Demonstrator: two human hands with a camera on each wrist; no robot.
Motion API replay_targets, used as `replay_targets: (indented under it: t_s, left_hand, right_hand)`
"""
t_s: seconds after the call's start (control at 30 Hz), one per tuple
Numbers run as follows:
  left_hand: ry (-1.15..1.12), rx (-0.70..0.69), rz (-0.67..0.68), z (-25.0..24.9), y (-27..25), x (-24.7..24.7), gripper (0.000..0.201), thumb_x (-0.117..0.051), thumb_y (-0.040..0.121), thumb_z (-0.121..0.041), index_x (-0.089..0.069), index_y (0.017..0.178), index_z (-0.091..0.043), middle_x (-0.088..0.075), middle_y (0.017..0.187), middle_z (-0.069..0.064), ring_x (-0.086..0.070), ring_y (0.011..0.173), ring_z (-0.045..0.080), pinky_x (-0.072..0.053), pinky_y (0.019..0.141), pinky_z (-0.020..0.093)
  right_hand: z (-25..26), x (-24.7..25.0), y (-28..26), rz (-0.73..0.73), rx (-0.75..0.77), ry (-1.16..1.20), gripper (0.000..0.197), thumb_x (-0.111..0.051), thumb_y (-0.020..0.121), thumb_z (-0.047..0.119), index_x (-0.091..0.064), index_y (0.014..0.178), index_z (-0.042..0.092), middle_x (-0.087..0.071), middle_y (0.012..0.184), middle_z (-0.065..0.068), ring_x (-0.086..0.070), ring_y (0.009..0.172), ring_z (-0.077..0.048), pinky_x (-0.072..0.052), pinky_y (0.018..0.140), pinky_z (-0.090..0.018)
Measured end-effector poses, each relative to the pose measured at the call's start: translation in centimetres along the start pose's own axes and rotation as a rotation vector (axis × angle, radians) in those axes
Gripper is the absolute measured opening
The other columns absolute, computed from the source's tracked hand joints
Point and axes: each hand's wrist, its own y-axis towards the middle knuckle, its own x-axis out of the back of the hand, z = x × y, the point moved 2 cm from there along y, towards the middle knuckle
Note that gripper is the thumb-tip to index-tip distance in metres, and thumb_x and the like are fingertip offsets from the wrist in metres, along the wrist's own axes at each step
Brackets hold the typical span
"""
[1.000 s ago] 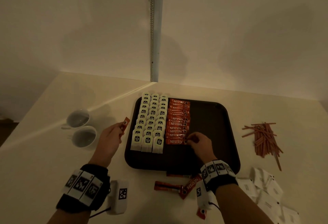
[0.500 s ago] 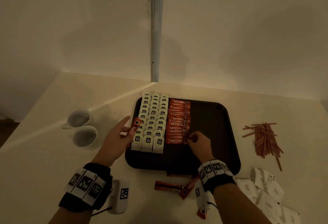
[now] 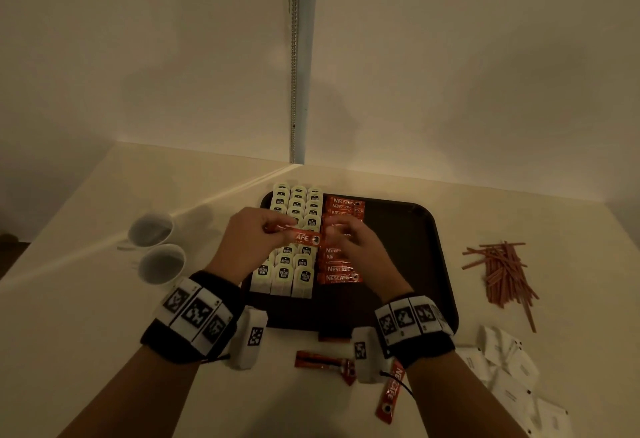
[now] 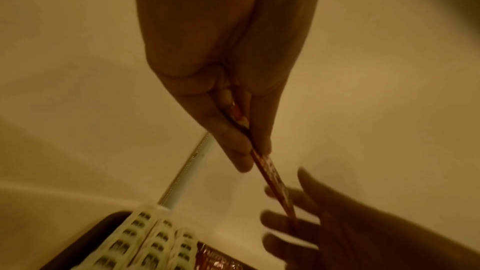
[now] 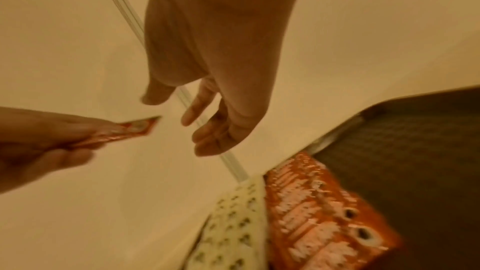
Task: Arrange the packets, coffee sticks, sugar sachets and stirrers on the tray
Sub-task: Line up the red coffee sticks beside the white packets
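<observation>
Above the tray, the left hand has carried its pinched Nescafé stick from the tray's left edge across to the right hand, whose spread fingers have lifted off the stick row; a handover looks near.

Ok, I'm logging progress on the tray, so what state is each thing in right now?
Left hand: pinches a coffee stick, held over the tray.
Right hand: open, reaching toward that stick.
Tray: tea packets in three rows, coffee sticks in a column beside them, right part bare.
Stirrers: loose pile on table.
Sugar sachets: scattered on table.
Cups: upright.
</observation>
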Motion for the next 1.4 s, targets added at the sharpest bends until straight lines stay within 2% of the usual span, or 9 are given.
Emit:
replay_targets:
  t_s: [0.17, 0.37, 0.53, 0.7, 0.87, 0.97, 1.07, 1.23, 1.4]
  left_hand:
    - [0.074, -0.128, 0.021, -2.3, 0.1, -0.6, 0.019, -0.079, 0.073, -0.012, -0.073, 0.081, -0.028, -0.065, 0.064, -0.018, -0.059, 0.062, -0.004, -0.045, 0.064, 0.012]
    - [-0.133, -0.115, -0.046, -2.1, -0.2, -0.3, 0.02, -0.075, 0.077, -0.006, -0.074, 0.079, -0.026, -0.072, 0.077, -0.003, -0.069, 0.069, 0.011, -0.055, 0.072, 0.028]
    - [-0.176, -0.142, -0.056, -2.4, -0.7, -0.5, 0.02, -0.079, 0.074, -0.008, -0.073, 0.08, -0.027, -0.073, 0.075, -0.011, -0.07, 0.073, 0.008, -0.054, 0.071, 0.018]
    - [-0.305, -0.077, -0.1, -2.0, -0.6, 0.0, 0.018, -0.077, 0.075, -0.005, -0.074, 0.085, -0.019, -0.074, 0.087, 0.003, -0.07, 0.077, 0.015, -0.056, 0.074, 0.022]
    - [-0.347, -0.049, -0.088, -1.9, -0.5, 0.0, 0.02, -0.075, 0.077, -0.002, -0.074, 0.09, -0.017, -0.074, 0.092, 0.005, -0.07, 0.084, 0.02, -0.056, 0.078, 0.025]
    - [-0.344, -0.048, -0.088, -1.5, -0.5, 0.1, 0.022, -0.074, 0.077, -0.002, -0.074, 0.089, -0.021, -0.074, 0.092, 0.004, -0.07, 0.086, 0.021, -0.056, 0.082, 0.03]
    - [-0.288, -0.062, -0.042, -1.4, -0.8, -0.2, 0.024, -0.075, 0.076, -0.003, -0.073, 0.091, -0.021, -0.072, 0.097, 0.001, -0.069, 0.089, 0.013, -0.053, 0.081, 0.021]
    - [-0.235, 0.011, 0.036, 0.0, -2.2, 0.4, 0.04, -0.076, 0.077, -0.015, -0.064, 0.114, -0.024, -0.064, 0.112, -0.014, -0.067, 0.093, 0.006, -0.053, 0.076, 0.016]
    - [-0.147, 0.103, 0.057, 5.5, -5.7, 2.4, 0.017, -0.066, 0.086, -0.01, -0.069, 0.096, -0.024, -0.071, 0.098, -0.003, -0.066, 0.085, 0.013, -0.051, 0.074, 0.017]
  right_hand:
    - [2.9, -1.8, -0.5, 0.131, 0.092, 0.258, 0.017, -0.056, 0.091, 0.008, -0.061, 0.106, 0.013, -0.066, 0.086, 0.001, -0.064, 0.075, -0.005, -0.053, 0.068, -0.019]
    - [3.1, -1.4, -0.9, 0.061, 0.08, 0.367, 0.014, -0.059, 0.087, 0.001, -0.064, 0.094, 0.012, -0.066, 0.09, -0.001, -0.066, 0.078, -0.005, -0.053, 0.069, -0.017]
    - [4.0, -1.0, -1.1, 0.0, 0.157, 0.25, 0.012, -0.064, 0.084, 0.003, -0.066, 0.093, 0.011, -0.066, 0.088, 0.003, -0.064, 0.076, -0.006, -0.054, 0.071, -0.019]
    - [4.5, 0.4, -0.8, -0.067, 0.119, 0.228, 0.012, -0.069, 0.081, 0.008, -0.067, 0.093, 0.008, -0.068, 0.085, -0.004, -0.064, 0.069, -0.007, -0.054, 0.069, -0.021]
    - [4.3, 1.8, -0.5, 0.028, 0.07, 0.228, 0.017, -0.058, 0.089, 0.006, -0.069, 0.102, 0.012, -0.068, 0.102, -0.012, -0.068, 0.09, -0.018, -0.055, 0.08, -0.025]
    - [4.7, 2.4, -0.5, 0.005, 0.077, 0.099, 0.014, -0.061, 0.087, 0.008, -0.068, 0.095, 0.017, -0.07, 0.097, -0.007, -0.068, 0.088, -0.017, -0.056, 0.075, -0.022]
    - [4.6, 2.9, -0.4, 0.021, 0.095, -0.022, 0.012, -0.064, 0.086, 0.011, -0.067, 0.093, 0.02, -0.07, 0.094, -0.002, -0.068, 0.088, -0.017, -0.056, 0.078, -0.027]
    - [0.8, 4.8, -0.4, -0.027, 0.064, -0.21, 0.012, -0.06, 0.087, 0.009, -0.063, 0.096, 0.015, -0.066, 0.098, 0.002, -0.063, 0.091, -0.009, -0.054, 0.081, -0.026]
    - [-6.4, 5.9, -1.4, -0.04, -0.145, -0.357, 0.017, -0.059, 0.087, 0.006, -0.061, 0.09, 0.023, -0.064, 0.098, 0.007, -0.061, 0.093, -0.006, -0.051, 0.084, -0.024]
